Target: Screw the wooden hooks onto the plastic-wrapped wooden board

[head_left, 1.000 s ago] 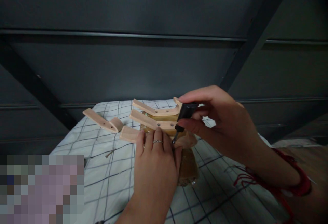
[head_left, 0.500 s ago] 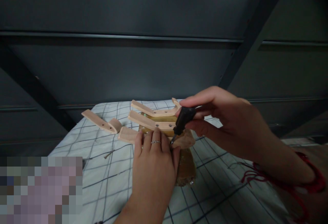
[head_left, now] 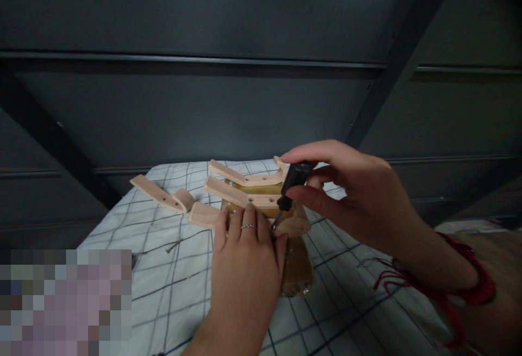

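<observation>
My left hand [head_left: 247,258], a ring on one finger, holds down the nearest wooden hook [head_left: 203,214], covering its middle. In my right hand [head_left: 359,193] is a black-handled screwdriver [head_left: 297,179], pinched between thumb and fingers. It leans, and its tip meets the nearest hook at a screw hole just right of my left fingers; whether a screw is seated there I cannot tell. Behind lie a second wooden hook [head_left: 224,187] and a third wooden hook [head_left: 226,170], each with two holes. All three rest across a brown taped block [head_left: 297,269].
Another wooden hook [head_left: 153,192] lies on its side on the checked cloth [head_left: 159,285], left of the block. Dark metal panels [head_left: 204,111] stand upright right behind the cloth-covered surface. A blurred-out patch [head_left: 65,301] fills the lower left corner.
My right hand has turned slightly at the wrist, and the screwdriver handle stands a little more upright. The tip stays on the hook. My left hand and the hooks have not moved.
</observation>
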### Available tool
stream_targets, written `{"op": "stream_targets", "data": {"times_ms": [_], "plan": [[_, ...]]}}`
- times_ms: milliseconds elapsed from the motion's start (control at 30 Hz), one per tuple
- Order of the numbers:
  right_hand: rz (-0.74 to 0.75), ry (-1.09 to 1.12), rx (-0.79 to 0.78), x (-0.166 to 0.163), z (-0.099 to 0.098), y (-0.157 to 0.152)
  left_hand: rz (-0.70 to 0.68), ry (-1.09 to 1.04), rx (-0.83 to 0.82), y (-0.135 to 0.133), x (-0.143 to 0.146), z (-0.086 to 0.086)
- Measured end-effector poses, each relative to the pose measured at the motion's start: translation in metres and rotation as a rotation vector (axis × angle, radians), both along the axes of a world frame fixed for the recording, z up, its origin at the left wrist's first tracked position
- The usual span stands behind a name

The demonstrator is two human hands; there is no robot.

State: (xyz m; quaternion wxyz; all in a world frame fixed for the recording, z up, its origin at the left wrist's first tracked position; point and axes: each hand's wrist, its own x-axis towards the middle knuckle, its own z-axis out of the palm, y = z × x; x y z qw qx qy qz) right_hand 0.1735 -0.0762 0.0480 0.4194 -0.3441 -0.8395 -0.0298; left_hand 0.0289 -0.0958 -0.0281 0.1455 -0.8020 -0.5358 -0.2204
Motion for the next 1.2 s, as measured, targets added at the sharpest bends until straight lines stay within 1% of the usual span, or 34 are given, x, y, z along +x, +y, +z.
{"op": "stream_targets", "data": {"times_ms": [100,200,433,600,700,767,867,1033,1200], "plan": [[0.026,-0.07,-0.03,0.003,0.002,-0.001,0.001,-0.01,0.007,0.0,0.0,0.0],[0.032,-0.083,-0.059,0.005,0.005,-0.003,0.004,-0.007,0.014,0.0,0.0,0.0],[0.009,-0.032,-0.049,0.004,0.007,-0.006,0.0,0.007,0.006,0.0,-0.001,0.0],[0.011,0.08,-0.082,-0.003,0.0,-0.005,0.01,0.01,-0.021,-0.001,-0.001,0.003],[-0.005,0.104,-0.018,-0.005,-0.004,-0.004,0.002,0.006,-0.021,0.0,-0.001,0.003],[-0.015,0.094,0.017,-0.005,-0.004,-0.003,-0.003,0.003,-0.006,0.0,0.0,0.002],[-0.032,0.064,0.005,-0.002,-0.002,-0.001,0.003,-0.004,0.012,0.0,0.0,0.002],[0.044,-0.058,-0.039,0.004,0.002,0.0,0.004,-0.011,0.009,0.0,-0.001,0.001],[0.03,-0.039,-0.039,0.006,0.003,-0.001,0.003,-0.011,0.015,0.001,-0.001,0.0]]}}
